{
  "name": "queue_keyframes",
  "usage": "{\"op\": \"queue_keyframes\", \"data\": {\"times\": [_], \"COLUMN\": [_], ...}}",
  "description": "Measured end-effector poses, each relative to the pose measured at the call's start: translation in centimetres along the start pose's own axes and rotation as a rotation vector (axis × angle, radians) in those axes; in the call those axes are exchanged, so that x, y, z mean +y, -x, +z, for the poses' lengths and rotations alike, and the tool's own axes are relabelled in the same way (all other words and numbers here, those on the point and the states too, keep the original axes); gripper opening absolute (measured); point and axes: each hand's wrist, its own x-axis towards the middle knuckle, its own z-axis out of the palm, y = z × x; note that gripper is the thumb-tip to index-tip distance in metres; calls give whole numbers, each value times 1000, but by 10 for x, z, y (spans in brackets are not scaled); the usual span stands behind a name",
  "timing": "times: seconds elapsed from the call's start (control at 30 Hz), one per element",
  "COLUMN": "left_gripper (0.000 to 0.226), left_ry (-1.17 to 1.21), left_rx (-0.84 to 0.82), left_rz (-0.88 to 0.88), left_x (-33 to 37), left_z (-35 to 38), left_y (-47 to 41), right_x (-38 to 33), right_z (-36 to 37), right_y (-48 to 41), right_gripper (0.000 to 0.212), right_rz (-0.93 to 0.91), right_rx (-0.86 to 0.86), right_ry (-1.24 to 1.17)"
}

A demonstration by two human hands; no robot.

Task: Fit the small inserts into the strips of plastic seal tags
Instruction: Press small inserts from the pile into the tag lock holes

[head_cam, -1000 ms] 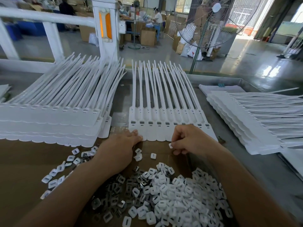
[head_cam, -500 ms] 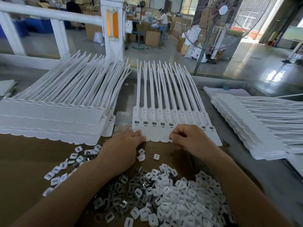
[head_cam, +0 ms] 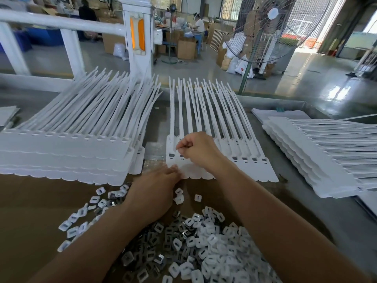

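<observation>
Ahead, left hand (head_cam: 155, 193) touches near edge of strip (head_cam: 255, 170).

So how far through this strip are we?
Done: slots right of the right hand look filled. In hand: its curled fingers work near the left end of the centre strip; left hand steadies the edge. Left: pile of inserts, left stack and right stack, state unclear.

The strip of seal tags (head_cam: 206, 119) at the centre was plain white, as were the left stack (head_cam: 67, 148) and the right stack (head_cam: 326, 156). The inserts (head_cam: 212, 248) in the lower frame were white with dark or silvery middles, on brown cardboard (head_cam: 30, 217). The table (head_cam: 302, 205) was dull grey. The white post (head_cam: 140, 58) at upper left bore orange panels (head_cam: 141, 33).
</observation>
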Motion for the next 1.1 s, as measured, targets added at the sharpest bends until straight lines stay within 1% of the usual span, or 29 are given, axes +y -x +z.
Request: {"op": "queue_keyframes", "data": {"times": [0.13, 0.23, 0.3, 0.5, 0.53, 0.63, 0.67, 0.87, 0.93, 1.0, 1.1], "left_gripper": [48, 47, 46, 47, 47, 46, 46, 46, 48, 49, 49], "left_ry": [-17, -11, -12, -4, -2, -2, -6, -1, 6, 4, 3], "left_rx": [16, 12, 9, -8, -10, -15, -13, -12, -14, -12, -20], "left_rz": [36, 45, 52, 52, 52, 50, 48, 50, 43, 34, 41], "left_x": [0, -1, -1, -1, -1, -1, -1, 0, 0, 0, 0], "left_z": [0, 1, 2, 1, 1, 0, 1, 1, 0, 0, -1], "left_y": [-2, -2, -2, 0, -1, 1, 2, 0, 0, 0, 1], "right_x": [0, 1, 1, 0, 0, -2, -1, 0, 1, 1, 1], "right_z": [19, 26, 28, 28, 28, 28, 28, 24, 24, 26, 26], "right_y": [-11, -14, -14, -13, -14, -17, -18, -25, -30, -35, -39], "right_gripper": [13, 17, 17, 14, 14, 27, 27, 13, 5, 12, 12], "right_rz": [37, 78, 76, 76, 82, 105, 113, 156, 187, 233, 263], "right_rx": [-5, 17, 22, 24, 19, 2, -1, 13, 5, -6, -13], "right_ry": [47, 131, 177, 180, 172, 173, 175, 151, 150, 159, 156]}}
